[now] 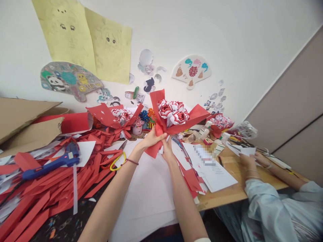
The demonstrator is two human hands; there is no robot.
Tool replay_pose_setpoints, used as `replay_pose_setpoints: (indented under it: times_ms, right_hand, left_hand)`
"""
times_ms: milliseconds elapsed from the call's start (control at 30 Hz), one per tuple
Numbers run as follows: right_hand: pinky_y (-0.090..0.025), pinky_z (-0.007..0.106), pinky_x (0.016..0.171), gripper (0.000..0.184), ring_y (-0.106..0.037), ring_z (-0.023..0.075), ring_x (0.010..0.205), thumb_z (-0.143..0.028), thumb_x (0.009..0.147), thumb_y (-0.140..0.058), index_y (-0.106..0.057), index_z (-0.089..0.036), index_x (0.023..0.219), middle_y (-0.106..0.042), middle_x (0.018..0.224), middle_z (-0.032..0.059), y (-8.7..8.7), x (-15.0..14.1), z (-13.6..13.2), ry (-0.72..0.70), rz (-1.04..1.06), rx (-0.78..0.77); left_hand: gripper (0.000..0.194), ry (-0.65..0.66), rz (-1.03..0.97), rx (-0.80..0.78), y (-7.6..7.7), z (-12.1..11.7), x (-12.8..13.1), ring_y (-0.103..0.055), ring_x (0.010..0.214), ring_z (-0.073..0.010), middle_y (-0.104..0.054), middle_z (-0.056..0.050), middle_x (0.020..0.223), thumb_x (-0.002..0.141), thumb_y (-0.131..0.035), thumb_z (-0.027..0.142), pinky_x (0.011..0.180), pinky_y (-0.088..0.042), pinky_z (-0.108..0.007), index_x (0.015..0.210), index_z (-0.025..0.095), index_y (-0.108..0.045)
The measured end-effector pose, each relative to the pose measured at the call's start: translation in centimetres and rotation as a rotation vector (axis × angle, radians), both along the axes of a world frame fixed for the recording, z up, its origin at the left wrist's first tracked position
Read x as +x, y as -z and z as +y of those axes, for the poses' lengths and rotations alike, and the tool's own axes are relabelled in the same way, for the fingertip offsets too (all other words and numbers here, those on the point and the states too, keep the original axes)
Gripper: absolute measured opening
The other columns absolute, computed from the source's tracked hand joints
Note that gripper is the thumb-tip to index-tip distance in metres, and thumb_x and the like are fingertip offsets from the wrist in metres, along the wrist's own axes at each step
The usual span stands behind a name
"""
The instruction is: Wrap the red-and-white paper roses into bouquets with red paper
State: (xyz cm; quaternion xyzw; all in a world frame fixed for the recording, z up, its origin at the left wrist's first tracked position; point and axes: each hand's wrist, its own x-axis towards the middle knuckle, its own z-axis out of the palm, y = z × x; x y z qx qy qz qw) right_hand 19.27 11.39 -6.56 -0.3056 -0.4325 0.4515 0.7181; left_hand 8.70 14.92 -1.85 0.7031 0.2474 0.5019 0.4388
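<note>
A bouquet of red-and-white paper flowers [174, 112] in red wrapping paper [194, 120] stands upright above the white sheets [143, 188]. My left hand [152, 137] grips the gathered base of the wrapping from the left, its thumb lying across the front. From below right, my right hand [167, 148] closes round the same base, the two hands touching or nearly so. Some of my fingers are hidden behind the paper. Left of my wrist lie yellow-handled scissors [118, 162], partly under red strips.
Red paper strips [83, 168] heap at left under a blue glue gun [57, 161]. Another bouquet [121, 117] stands behind, near small flower pots [137, 127]. Bottles [204, 130] and a printed sheet [212, 168] lie right. A co-worker's hands [248, 161] hold white paper at far right.
</note>
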Motion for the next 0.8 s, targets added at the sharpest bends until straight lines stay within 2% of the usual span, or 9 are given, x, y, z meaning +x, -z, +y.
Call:
replay_pose_setpoints:
  times_ms: [67, 167, 267, 367, 567, 700, 800]
  right_hand:
    - [-0.056, 0.037, 0.091, 0.079, -0.059, 0.0208, 0.117, -0.043, 0.080, -0.071, -0.026, -0.036, 0.144, -0.053, 0.138, 0.0047, 0.4, 0.1, 0.1, -0.022, -0.022, -0.011]
    - [-0.055, 0.039, 0.094, 0.082, -0.060, 0.0220, 0.117, -0.042, 0.075, -0.076, -0.029, -0.033, 0.143, -0.056, 0.134, 0.0061, 1.0, 0.4, 0.3, -0.100, -0.049, -0.044]
    - [-0.055, 0.041, 0.095, 0.085, -0.061, 0.0235, 0.115, -0.038, 0.072, -0.079, -0.032, -0.030, 0.142, -0.060, 0.128, 0.0071, 1.4, 0.7, 0.4, -0.165, -0.050, -0.071]
    - [-0.054, 0.042, 0.096, 0.086, -0.061, 0.0243, 0.115, -0.033, 0.068, -0.081, -0.035, -0.027, 0.141, -0.062, 0.125, 0.0075, 1.3, 0.8, 0.1, -0.218, -0.081, -0.068]
    - [-0.053, 0.042, 0.096, 0.083, -0.063, 0.0241, 0.110, -0.028, 0.065, -0.082, -0.042, -0.025, 0.137, -0.063, 0.122, 0.0070, 1.1, 0.7, -0.3, -0.267, -0.216, -0.014]
    - [-0.053, 0.042, 0.093, 0.082, -0.066, 0.0229, 0.099, -0.024, 0.064, -0.082, -0.044, -0.023, 0.136, -0.065, 0.114, 0.0065, 1.3, 0.8, 0.0, -0.211, -0.306, 0.006]
    - [-0.051, 0.042, 0.097, 0.086, -0.063, 0.0226, 0.104, -0.022, 0.063, -0.082, -0.040, -0.024, 0.138, -0.064, 0.114, 0.0057, 1.3, 0.8, 0.2, -0.123, -0.368, 0.019]
  left_hand:
    - [0.072, 0.073, -0.013, -0.081, -0.1, -0.4, -0.1, -0.059, 0.116, -0.0271, -0.061, -0.016, 0.128, 0.071, -0.076, 0.048, 0.098, -0.049, -0.040, 0.129, 0.013, -0.050]
    - [0.058, 0.107, 0.005, -0.146, -0.6, -1.1, -0.2, -0.063, 0.106, -0.0260, -0.069, -0.012, 0.111, 0.069, -0.078, 0.047, 0.090, -0.052, -0.039, 0.113, 0.013, -0.061]
    - [0.045, 0.108, 0.071, -0.192, -0.8, -1.5, -0.4, -0.065, 0.090, -0.0232, -0.072, -0.007, 0.090, 0.066, -0.078, 0.051, 0.079, -0.055, -0.036, 0.092, 0.015, -0.068]
    - [0.042, 0.075, 0.144, -0.235, -0.8, -1.5, -0.5, -0.065, 0.078, -0.0211, -0.072, -0.004, 0.080, 0.063, -0.078, 0.053, 0.071, -0.055, -0.034, 0.081, 0.017, -0.069]
    - [0.033, -0.007, 0.067, -0.183, -0.2, -1.1, -0.1, -0.067, 0.086, -0.0255, -0.073, -0.005, 0.080, 0.065, -0.079, 0.046, 0.079, -0.055, -0.039, 0.084, 0.019, -0.071]
    - [0.032, -0.093, 0.027, -0.166, 0.1, -1.0, 0.3, -0.066, 0.090, -0.0264, -0.074, -0.007, 0.082, 0.065, -0.079, 0.038, 0.089, -0.053, -0.043, 0.091, 0.020, -0.070]
    - [0.038, -0.124, 0.024, -0.151, 0.6, -0.7, 0.4, -0.065, 0.093, -0.0260, -0.074, -0.008, 0.086, 0.064, -0.079, 0.035, 0.096, -0.048, -0.046, 0.097, 0.018, -0.069]
